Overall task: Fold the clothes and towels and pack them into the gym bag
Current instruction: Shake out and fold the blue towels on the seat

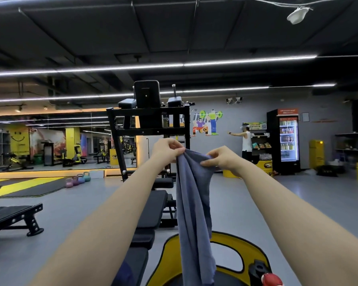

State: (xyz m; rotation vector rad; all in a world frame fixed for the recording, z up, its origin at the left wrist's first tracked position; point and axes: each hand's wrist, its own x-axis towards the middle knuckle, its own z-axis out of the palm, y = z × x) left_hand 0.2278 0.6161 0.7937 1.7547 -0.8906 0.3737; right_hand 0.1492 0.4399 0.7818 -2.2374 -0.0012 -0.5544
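left hand: raised at arm's length, fingers curled, pinching the top edge of the towel at its left corner.
right hand: raised beside the left, fingers curled, thumb and fingers gripping the towel's top edge; the two hands are near each other, not touching.
towel: blue-grey, held up in the air by both hands, bunched at the top, hanging straight down in long folds; lower end runs out of view at the bottom.
bench: black padded, below and behind the towel.
yellow-and-black object: below the towel, bottom centre; cannot tell what it is.
kettlebells: on the floor, far left.
drinks fridge: lit, by the far wall.
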